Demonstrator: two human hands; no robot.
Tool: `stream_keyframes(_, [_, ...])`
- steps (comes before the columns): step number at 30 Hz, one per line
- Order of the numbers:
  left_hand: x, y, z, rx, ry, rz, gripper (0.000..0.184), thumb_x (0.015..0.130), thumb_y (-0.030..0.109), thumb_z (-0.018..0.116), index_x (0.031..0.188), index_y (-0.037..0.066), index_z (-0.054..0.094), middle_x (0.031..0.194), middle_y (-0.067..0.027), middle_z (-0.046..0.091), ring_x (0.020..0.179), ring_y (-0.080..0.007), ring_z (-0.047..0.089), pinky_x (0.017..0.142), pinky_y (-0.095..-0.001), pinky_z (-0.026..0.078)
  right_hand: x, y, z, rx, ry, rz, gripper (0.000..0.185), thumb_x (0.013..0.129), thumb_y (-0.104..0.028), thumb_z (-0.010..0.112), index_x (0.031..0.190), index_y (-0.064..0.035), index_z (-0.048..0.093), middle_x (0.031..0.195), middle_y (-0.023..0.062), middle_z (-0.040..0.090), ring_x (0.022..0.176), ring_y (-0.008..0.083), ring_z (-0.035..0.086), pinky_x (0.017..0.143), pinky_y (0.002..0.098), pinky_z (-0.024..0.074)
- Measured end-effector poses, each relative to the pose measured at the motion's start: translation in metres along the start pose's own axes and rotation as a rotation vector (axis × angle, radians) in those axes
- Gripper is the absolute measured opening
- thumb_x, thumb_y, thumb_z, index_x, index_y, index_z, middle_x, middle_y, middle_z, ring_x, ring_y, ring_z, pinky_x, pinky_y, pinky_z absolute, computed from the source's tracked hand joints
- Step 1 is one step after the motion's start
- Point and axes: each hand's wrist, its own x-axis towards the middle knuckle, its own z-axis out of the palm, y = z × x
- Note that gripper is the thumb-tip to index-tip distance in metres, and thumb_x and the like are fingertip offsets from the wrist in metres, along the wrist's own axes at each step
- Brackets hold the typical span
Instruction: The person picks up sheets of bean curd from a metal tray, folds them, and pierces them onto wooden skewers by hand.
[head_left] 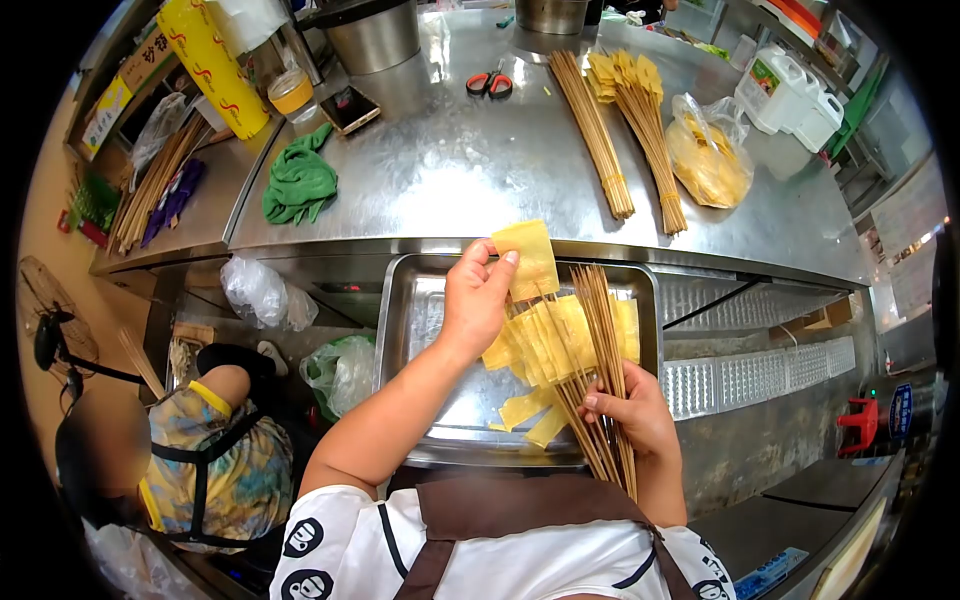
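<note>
My left hand (478, 295) pinches a thin yellow square of tofu skin (527, 257) between thumb and fingers. My right hand (637, 412) is closed around a bundle of bamboo skewers (600, 330). Several of these skewers carry folded tofu-skin pieces (545, 340) near their upper ends; others in the bundle look bare. The held square sits just above the tips of the loaded skewers; whether a tip pierces it I cannot tell. Beneath both hands is a steel tray (425, 290), with loose tofu-skin strips (530, 412) lying in it.
On the steel table (420, 180) lie tied skewer bundles (592, 135), a bag of tofu skin (710, 155), scissors (489, 83), a phone (350, 108) and a green cloth (300, 178). White jugs (785, 95) stand at the right. A person (215, 450) sits close on my left.
</note>
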Motion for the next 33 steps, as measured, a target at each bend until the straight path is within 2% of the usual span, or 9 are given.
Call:
stream_keyframes(3, [-0.007, -0.003, 0.007, -0.004, -0.002, 0.097, 0.013, 0.093, 0.01, 0.048, 0.103, 0.002, 0.05, 0.086, -0.0063, 0.064, 0.073, -0.0071, 0.058, 0.062, -0.0208, 0.046, 0.0, 0.0, 0.0, 0.005, 0.017, 0.007, 0.021, 0.074, 0.005, 0.063, 0.092, 0.0019, 0.052, 0.073, 0.0063, 0.058, 0.062, 0.0144, 0.06, 0.06, 0.0255, 0.0496])
stream_keyframes(5, [-0.011, -0.013, 0.005, 0.227, -0.007, 0.357, 0.014, 0.093, 0.009, 0.049, 0.105, 0.002, 0.051, 0.083, -0.0039, 0.063, 0.071, -0.0047, 0.055, 0.061, -0.0195, 0.044, 0.0, 0.0, 0.001, 0.007, 0.031, 0.016, 0.021, 0.074, 0.005, 0.063, 0.092, 0.0016, 0.052, 0.073, 0.0061, 0.058, 0.062, 0.0144, 0.06, 0.06, 0.0253, 0.0495])
stream_keyframes(9, [-0.02, -0.016, 0.002, 0.401, -0.004, 0.392, 0.014, 0.092, 0.008, 0.05, 0.105, 0.002, 0.051, 0.081, -0.0021, 0.062, 0.069, -0.0033, 0.051, 0.061, -0.0184, 0.041, -0.001, 0.0, 0.001, 0.017, 0.027, 0.02, 0.016, 0.076, 0.005, 0.062, 0.088, 0.001, 0.052, 0.074, 0.0057, 0.059, 0.062, 0.0104, 0.057, 0.06, 0.0225, 0.0478])
stream_keyframes(15, [-0.021, -0.019, 0.002, 0.336, -0.04, 0.266, 0.019, 0.092, 0.007, 0.05, 0.109, 0.002, 0.048, 0.082, -0.0036, 0.062, 0.071, -0.0032, 0.052, 0.059, -0.019, 0.042, -0.001, -0.001, 0.003, 0.014, 0.043, 0.023, 0.015, 0.076, 0.004, 0.062, 0.085, 0.0, 0.051, 0.073, 0.0054, 0.059, 0.062, 0.01, 0.057, 0.059, 0.0223, 0.0471])
stream_keyframes(17, [-0.018, -0.014, 0.01, 0.052, 0.028, 0.146, 0.031, 0.09, 0.005, 0.05, 0.119, 0.001, 0.04, 0.088, -0.0084, 0.063, 0.077, -0.0077, 0.057, 0.063, -0.0219, 0.048, -0.001, 0.0, 0.003, 0.023, 0.043, 0.019, 0.015, 0.076, 0.004, 0.062, 0.086, 0.0001, 0.051, 0.073, 0.0052, 0.059, 0.062, 0.0099, 0.057, 0.06, 0.0222, 0.0469])
stream_keyframes(22, [-0.02, -0.002, 0.016, -0.028, 0.076, 0.003, 0.046, 0.088, 0.0, 0.052, 0.129, 0.001, 0.032, 0.098, -0.0149, 0.06, 0.085, -0.0174, 0.061, 0.073, -0.0315, 0.055, 0.0, 0.001, 0.001, 0.008, 0.037, 0.016, 0.015, 0.077, 0.004, 0.062, 0.086, 0.0003, 0.051, 0.074, 0.005, 0.059, 0.062, 0.0099, 0.057, 0.06, 0.0221, 0.0467])
stream_keyframes(27, [-0.015, -0.008, 0.009, -0.033, 0.051, -0.192, 0.024, 0.086, 0.002, 0.056, 0.11, -0.003, 0.054, 0.098, -0.0118, 0.061, 0.085, -0.0167, 0.061, 0.074, -0.0318, 0.056, 0.0, 0.0, 0.002, 0.006, 0.048, 0.021, 0.015, 0.077, 0.004, 0.061, 0.087, 0.0005, 0.051, 0.074, 0.0052, 0.059, 0.062, 0.0101, 0.057, 0.06, 0.0224, 0.0467])
stream_keyframes(30, [-0.019, -0.012, 0.012, -0.102, 0.087, -0.212, 0.016, 0.085, 0.002, 0.058, 0.1, -0.002, 0.06, 0.097, -0.0088, 0.062, 0.086, -0.0164, 0.061, 0.075, -0.033, 0.056, -0.001, 0.001, 0.001, 0.02, 0.056, 0.026, 0.015, 0.076, 0.004, 0.061, 0.087, 0.0006, 0.052, 0.074, 0.0055, 0.059, 0.062, 0.0104, 0.057, 0.06, 0.0226, 0.0468])
stream_keyframes(33, [-0.023, -0.014, 0.013, -0.098, 0.087, -0.2, 0.016, 0.085, 0.002, 0.058, 0.101, -0.003, 0.058, 0.097, -0.0091, 0.062, 0.086, -0.0167, 0.061, 0.076, -0.033, 0.056, 0.001, 0.004, -0.001, -0.008, 0.046, 0.018, 0.02, 0.075, 0.004, 0.063, 0.09, 0.0008, 0.051, 0.074, 0.0061, 0.057, 0.062, 0.0138, 0.059, 0.063, 0.0272, 0.0503])
